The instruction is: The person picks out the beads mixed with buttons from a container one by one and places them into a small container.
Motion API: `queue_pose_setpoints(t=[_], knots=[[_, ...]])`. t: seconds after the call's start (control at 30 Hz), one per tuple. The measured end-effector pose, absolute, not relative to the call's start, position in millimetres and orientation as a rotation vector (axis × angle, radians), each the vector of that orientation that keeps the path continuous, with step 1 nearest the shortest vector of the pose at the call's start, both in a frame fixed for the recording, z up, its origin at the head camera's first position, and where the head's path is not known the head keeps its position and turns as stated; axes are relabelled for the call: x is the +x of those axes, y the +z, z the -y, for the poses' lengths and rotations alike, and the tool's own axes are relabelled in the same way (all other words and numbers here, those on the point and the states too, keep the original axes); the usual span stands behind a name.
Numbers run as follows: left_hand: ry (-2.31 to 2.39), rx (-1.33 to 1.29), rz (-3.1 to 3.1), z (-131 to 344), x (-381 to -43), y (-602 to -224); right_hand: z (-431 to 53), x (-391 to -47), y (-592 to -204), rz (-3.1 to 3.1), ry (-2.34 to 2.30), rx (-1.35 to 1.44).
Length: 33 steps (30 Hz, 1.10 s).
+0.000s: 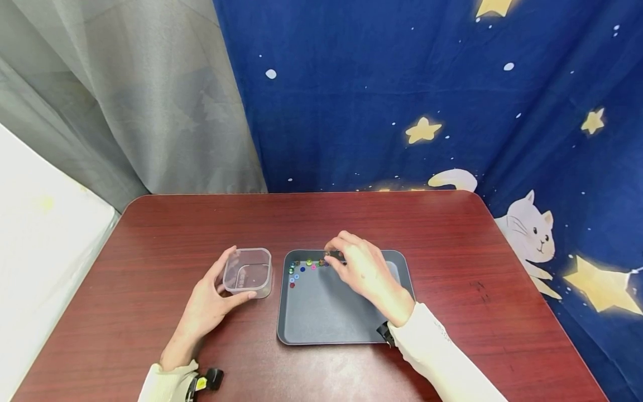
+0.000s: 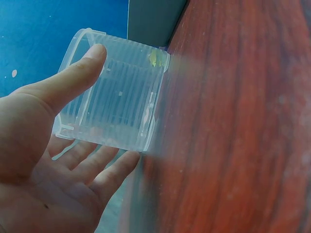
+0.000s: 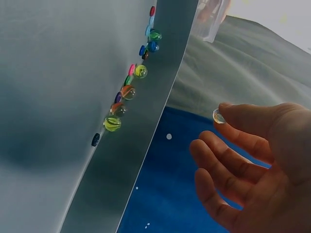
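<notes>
Pinching 1 glass marble [image 3: 218, 117], the right hand [image 1: 364, 268] might drop it through slickness; the left hand [image 1: 208, 301] grips the plastic container [image 2: 124, 94]

My left hand [image 1: 208, 304], at the end of a forearm [image 1: 177, 349] raised from the lower left, grips with its thumb stretched straight and set well apart from the gently bent fingers opposite, palm turned inward. My right hand [image 1: 364, 271], well apart from it, angles in from the lower right on a white-sleeved arm [image 1: 447, 357], thumb and forefinger meeting in a pinch, the other three fingers half curled beside them.
</notes>
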<state>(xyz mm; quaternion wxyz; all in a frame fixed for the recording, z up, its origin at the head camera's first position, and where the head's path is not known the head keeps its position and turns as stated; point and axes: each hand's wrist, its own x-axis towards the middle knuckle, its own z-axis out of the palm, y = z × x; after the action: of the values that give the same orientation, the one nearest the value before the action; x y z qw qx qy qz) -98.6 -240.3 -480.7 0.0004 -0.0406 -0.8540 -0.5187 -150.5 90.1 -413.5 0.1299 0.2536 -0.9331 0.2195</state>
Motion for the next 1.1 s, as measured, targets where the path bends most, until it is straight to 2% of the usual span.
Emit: queue_pose_setpoints(t=[1.1], knots=[[-1.615, -0.132, 2.687, 239.4, -95.9, -480.7, -71.3, -147.6, -410.9, 2.721, 0.656, 0.802]])
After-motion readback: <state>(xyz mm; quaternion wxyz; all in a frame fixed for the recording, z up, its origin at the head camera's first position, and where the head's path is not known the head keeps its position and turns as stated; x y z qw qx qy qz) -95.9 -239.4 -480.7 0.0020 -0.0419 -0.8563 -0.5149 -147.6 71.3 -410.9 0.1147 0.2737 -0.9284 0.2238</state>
